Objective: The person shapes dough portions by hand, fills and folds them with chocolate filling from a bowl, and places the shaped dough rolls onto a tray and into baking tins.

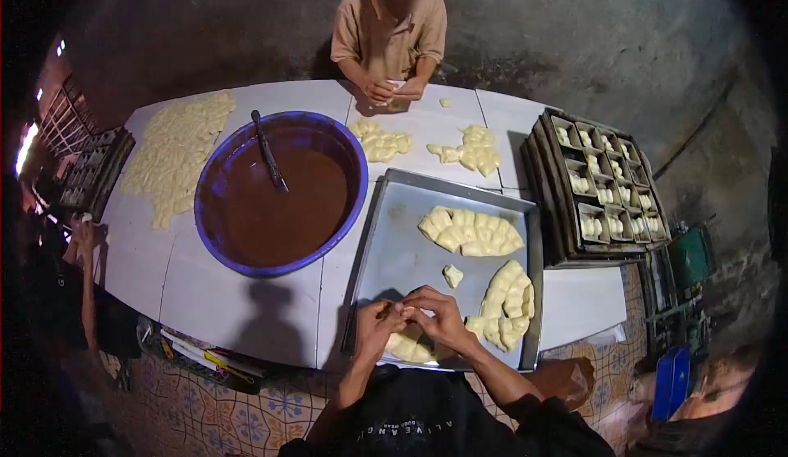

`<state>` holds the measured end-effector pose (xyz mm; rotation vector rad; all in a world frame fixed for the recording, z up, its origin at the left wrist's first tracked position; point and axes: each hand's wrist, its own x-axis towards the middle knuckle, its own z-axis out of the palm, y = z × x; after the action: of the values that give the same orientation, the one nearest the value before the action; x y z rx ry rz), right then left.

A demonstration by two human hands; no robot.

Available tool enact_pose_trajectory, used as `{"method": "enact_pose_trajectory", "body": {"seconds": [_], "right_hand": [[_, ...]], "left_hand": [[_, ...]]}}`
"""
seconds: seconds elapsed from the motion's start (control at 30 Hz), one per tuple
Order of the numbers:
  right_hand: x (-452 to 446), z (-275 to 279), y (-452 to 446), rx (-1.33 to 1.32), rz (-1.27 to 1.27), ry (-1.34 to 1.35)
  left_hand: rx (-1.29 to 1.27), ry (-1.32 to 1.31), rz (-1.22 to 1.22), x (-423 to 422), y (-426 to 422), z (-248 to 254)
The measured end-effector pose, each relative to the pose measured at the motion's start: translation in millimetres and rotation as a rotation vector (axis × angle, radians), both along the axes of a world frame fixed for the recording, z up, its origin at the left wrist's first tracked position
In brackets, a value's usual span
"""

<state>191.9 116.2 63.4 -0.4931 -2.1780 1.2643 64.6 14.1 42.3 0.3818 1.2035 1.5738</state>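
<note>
My left hand (376,326) and my right hand (437,316) meet over the lower left part of a metal tray (394,235). Their fingers are pinched together around a small pale piece that looks like dough (417,312), mostly covered by the fingers. Just beneath them, a group of dough pieces (408,348) lies on the tray. A single small dough piece (452,275) rests above my right hand. One dough cluster (472,231) sits at the tray's upper right, another (506,305) at its lower right.
A blue basin (199,202) of brown filling holds a dark-handled utensil (267,153). Dough covers the table (131,264) at left; more lies beyond the tray. Stacked moulds (603,182) stand right. One person (390,38) works opposite, another's arm (88,293) shows at far left.
</note>
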Motion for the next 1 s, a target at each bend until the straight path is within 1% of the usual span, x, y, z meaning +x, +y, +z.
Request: {"method": "enact_pose_trajectory", "body": {"seconds": [0.03,0.07,0.1,0.13,0.2,0.23,0.27,0.3,0.33,0.37,0.4,0.43,0.47,0.5,0.53,0.6,0.67,0.7,0.73,0.8,0.83,0.87,0.9,0.93,0.97,1.0], "right_hand": [[2.9,-2.8,-4.2,-0.009,-0.006,-0.002],[3.7,-0.2,-7.1,-0.065,-0.048,-0.071],[3.5,1.2,-7.8,-0.119,-0.090,-0.140],[3.5,-2.8,-9.3,-0.120,-0.096,-0.139],[2.2,-16.1,-12.3,-0.272,-0.198,-0.079],[-0.7,-21.3,-11.6,-0.228,-0.190,0.038],[2.8,-28.0,-7.5,-0.229,-0.198,0.033],[6.2,-35.4,-3.0,-0.315,-0.150,-0.050],[7.9,-39.0,0.6,-0.400,-0.098,-0.131],[7.6,-43.8,-2.3,-0.746,-0.102,-0.042],[6.9,-48.4,-3.0,-0.747,-0.109,-0.043],[6.6,-48.5,-3.5,-0.834,-0.059,0.018],[8.1,-48.0,-2.8,-0.919,-0.007,0.079],[14.7,-44.7,3.3,-1.060,0.105,-0.115],[16.1,-36.9,4.4,-1.098,0.204,-0.158],[17.6,-48.3,4.5,-0.827,0.238,-0.181],[11.8,-55.7,2.9,-0.532,-0.103,-0.148],[10.8,-95.9,9.8,-0.649,-0.255,-0.066],[7.2,-87.1,18.7,-0.465,-0.333,-0.001],[14.9,-96.9,34.2,-0.782,-0.348,0.057],[20.1,-92.3,38.6,-0.712,-0.349,-0.006],[26.5,-83.1,41.6,-0.642,-0.346,-0.074],[33.4,-72.4,44.5,-0.559,-0.311,-0.120],[38.5,-72.2,50.8,-0.467,-0.350,-0.171],[43.5,-71.1,58.8,-0.260,-0.375,-0.173],[43.2,-63.1,65.6,-0.053,-0.398,-0.174]], "left_hand": [[0.075,-0.052,0.036,2.6,-3.3,-22.8],[0.071,-0.052,0.033,5.5,-5.3,-23.6],[0.033,0.117,0.088,8.9,-4.3,-22.9],[-0.003,0.284,0.141,11.2,-2.8,-22.8],[-0.023,0.269,0.109,6.3,0.8,-28.2],[0.052,0.385,0.096,2.5,1.1,-29.6],[0.125,0.500,0.084,1.0,1.1,-30.9],[0.125,0.494,0.077,1.1,0.8,-31.7],[0.176,0.458,0.077,0.9,0.7,-28.3],[0.225,0.423,0.077,0.8,-0.3,-24.2],[0.276,0.387,0.075,0.2,-0.5,-19.7],[0.283,0.531,0.056,0.2,-0.1,-14.1],[0.284,0.523,0.048,-2.4,-1.0,-16.3],[0.289,0.371,-0.008,-7.6,-3.4,-19.5],[0.289,0.221,-0.062,-10.4,-3.6,-16.4],[0.316,0.234,-0.032,-15.2,0.4,-8.8],[0.375,0.264,0.045,-19.4,3.9,3.4],[0.358,0.354,0.085,-21.9,5.4,-8.8],[0.298,0.387,0.104,-26.2,6.8,-9.7],[0.224,0.401,0.152,-29.1,5.7,-9.6],[0.223,0.493,0.162,-31.5,4.8,-11.2],[0.213,0.487,0.164,-30.7,3.5,-12.8],[0.164,0.608,0.099,-29.5,1.1,-14.2],[0.118,0.731,0.029,-29.4,1.0,-14.7],[0.119,0.795,-0.065,-24.6,5.4,-13.6],[0.153,0.915,-0.204,-20.1,11.0,-18.5]]}}
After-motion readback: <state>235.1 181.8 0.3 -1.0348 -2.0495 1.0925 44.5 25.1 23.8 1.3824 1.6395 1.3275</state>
